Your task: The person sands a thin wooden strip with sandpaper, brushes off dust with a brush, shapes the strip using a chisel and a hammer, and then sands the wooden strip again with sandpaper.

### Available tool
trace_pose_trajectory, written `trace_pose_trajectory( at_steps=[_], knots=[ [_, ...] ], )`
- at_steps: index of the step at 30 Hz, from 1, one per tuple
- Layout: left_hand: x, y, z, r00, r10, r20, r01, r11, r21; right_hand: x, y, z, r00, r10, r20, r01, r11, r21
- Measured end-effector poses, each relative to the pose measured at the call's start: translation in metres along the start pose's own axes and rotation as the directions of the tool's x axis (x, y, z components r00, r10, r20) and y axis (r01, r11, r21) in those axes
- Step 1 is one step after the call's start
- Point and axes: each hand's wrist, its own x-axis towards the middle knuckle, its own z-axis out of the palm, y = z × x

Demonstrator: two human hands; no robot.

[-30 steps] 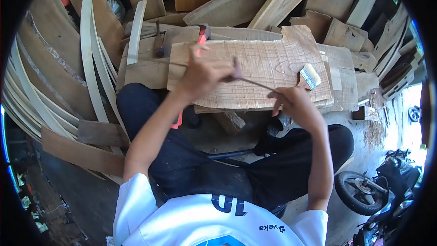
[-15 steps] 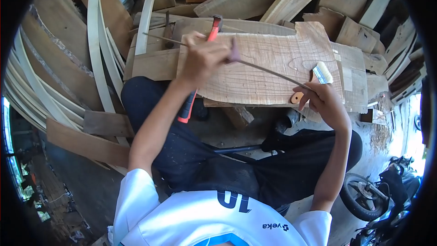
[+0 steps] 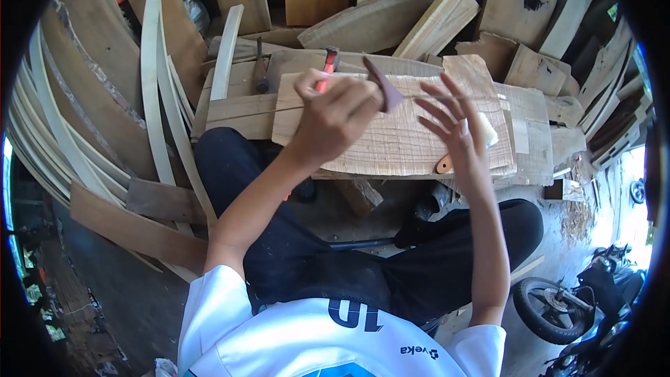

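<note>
My left hand is closed around a thin dark rod and a folded purplish-brown piece of sandpaper. The rod crosses above a rough-sawn wooden board with a wavy grain. My right hand is raised over the board's right part with its fingers spread, close to the rod's right portion. Whether those fingers touch the rod I cannot tell. Partly behind my right hand lies a paint brush with pale bristles. A red-handled hammer rests behind my left hand, mostly hidden by it.
Planks lie under the board, with a chisel-like tool at the left. Bent pale strips and boards lean on the left. More timber is stacked behind. A motorcycle wheel stands at lower right.
My right hand has let go of the rod's right end, moved leftward and spread its fingers. My left hand has shifted right and down with the sandpaper and rod. The view has tilted slightly.
</note>
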Motion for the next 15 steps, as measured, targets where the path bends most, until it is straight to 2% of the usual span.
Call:
trace_pose_trajectory(
  at_steps=[2,3,5,6,9,11,12,14,15],
  knots=[
    [0.003,0.017,-0.002,0.999,0.039,-0.002,-0.039,0.999,0.002,0.004,-0.011,0.031,0.997,0.065,-0.052,-0.049,0.962,0.267],
    [0.006,0.023,-0.007,0.999,0.053,0.003,-0.053,0.999,0.004,0.003,-0.021,0.042,0.971,0.194,-0.14,-0.118,0.897,0.425],
    [0.004,0.018,-0.007,0.999,0.039,-0.032,-0.039,0.999,0.005,0.002,-0.016,0.041,0.965,0.081,-0.25,-0.017,0.969,0.246],
    [0.001,0.01,-0.006,0.999,0.033,-0.026,-0.033,0.999,-0.013,0.003,-0.017,0.04,0.948,0.004,-0.318,0.094,0.952,0.29],
    [-0.032,-0.031,0.002,0.998,-0.063,0.024,0.059,0.99,0.128,0.015,-0.039,0.017,0.91,-0.12,-0.397,0.201,0.965,0.169],
    [-0.033,-0.044,-0.015,0.993,-0.116,0.002,0.114,0.984,0.138,0.022,-0.061,0.01,0.911,-0.145,-0.385,0.22,0.962,0.16],
    [-0.029,-0.047,-0.019,0.99,-0.129,-0.064,0.137,0.98,0.143,0.028,-0.069,0.007,0.919,-0.195,-0.342,0.265,0.949,0.172],
    [-0.01,-0.049,-0.028,0.971,-0.139,-0.194,0.167,0.977,0.133,0.047,-0.096,-0.006,0.924,-0.348,-0.159,0.37,0.919,0.134],
    [0.005,-0.046,-0.032,0.972,-0.135,-0.194,0.162,0.978,0.129,0.056,-0.122,-0.006,0.909,-0.4,-0.122,0.41,0.91,0.07]
  ],
)
